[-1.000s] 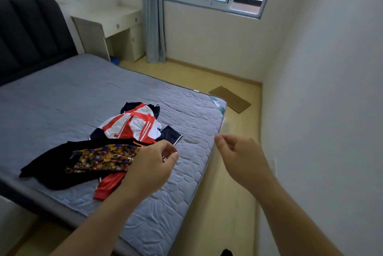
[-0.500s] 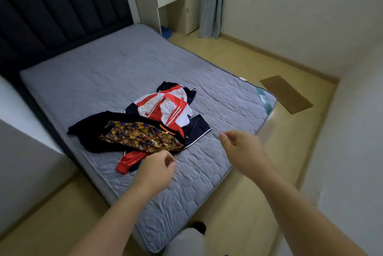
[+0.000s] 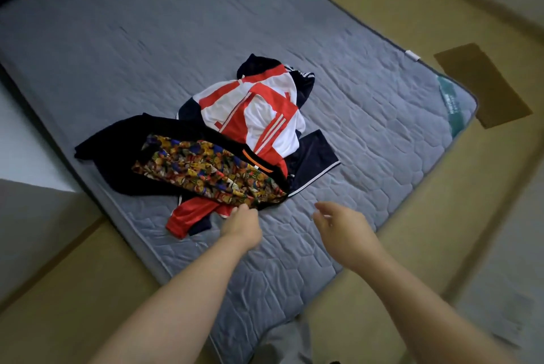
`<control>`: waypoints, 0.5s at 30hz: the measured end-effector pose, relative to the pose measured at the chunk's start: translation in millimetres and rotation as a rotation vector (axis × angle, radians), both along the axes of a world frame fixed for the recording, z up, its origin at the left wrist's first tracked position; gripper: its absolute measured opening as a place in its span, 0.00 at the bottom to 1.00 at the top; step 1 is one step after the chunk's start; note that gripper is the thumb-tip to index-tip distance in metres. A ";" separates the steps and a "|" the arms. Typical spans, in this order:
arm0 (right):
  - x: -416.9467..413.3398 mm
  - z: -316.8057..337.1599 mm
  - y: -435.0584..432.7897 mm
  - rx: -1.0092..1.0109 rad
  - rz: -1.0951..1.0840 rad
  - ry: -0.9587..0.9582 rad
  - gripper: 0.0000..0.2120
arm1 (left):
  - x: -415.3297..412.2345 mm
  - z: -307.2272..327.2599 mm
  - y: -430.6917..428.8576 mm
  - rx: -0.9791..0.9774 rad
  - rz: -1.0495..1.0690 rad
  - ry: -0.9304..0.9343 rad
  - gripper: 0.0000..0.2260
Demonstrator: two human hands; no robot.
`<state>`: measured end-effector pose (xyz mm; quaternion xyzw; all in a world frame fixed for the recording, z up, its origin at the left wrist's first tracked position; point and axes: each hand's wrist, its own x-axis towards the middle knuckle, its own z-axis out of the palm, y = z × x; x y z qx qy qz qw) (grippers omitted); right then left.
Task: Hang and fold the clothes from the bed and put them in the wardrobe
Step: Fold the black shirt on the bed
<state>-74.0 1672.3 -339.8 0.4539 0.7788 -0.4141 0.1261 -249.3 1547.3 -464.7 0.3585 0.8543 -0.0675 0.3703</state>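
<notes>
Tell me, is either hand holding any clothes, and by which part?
The right hand holds nothing. The left hand meets the pile's near edge, where patterned cloth overlies a red garment; whether it grips cannot be told.

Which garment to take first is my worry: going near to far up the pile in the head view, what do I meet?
left hand → patterned cloth → red-and-white jersey → bare mattress
</notes>
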 end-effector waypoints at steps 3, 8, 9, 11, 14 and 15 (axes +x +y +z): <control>-22.5 -43.7 20.6 -0.049 -0.033 -0.056 0.22 | -24.5 -53.2 25.6 -0.092 -0.057 -0.023 0.16; -47.1 -105.1 38.9 -0.082 -0.034 -0.133 0.21 | -55.3 -133.1 46.1 -0.308 -0.175 -0.008 0.19; -49.3 -114.3 40.4 -0.085 -0.027 -0.137 0.21 | -59.8 -144.6 47.7 -0.337 -0.201 -0.010 0.20; -51.7 -133.2 43.1 -0.096 -0.025 -0.145 0.21 | -67.9 -169.2 49.9 -0.382 -0.245 -0.027 0.22; -52.4 -152.4 45.2 -0.124 -0.036 -0.155 0.22 | -79.0 -195.3 47.0 -0.430 -0.311 -0.025 0.23; -52.1 -158.1 46.1 -0.127 -0.036 -0.161 0.22 | -81.7 -203.5 45.5 -0.443 -0.340 -0.025 0.23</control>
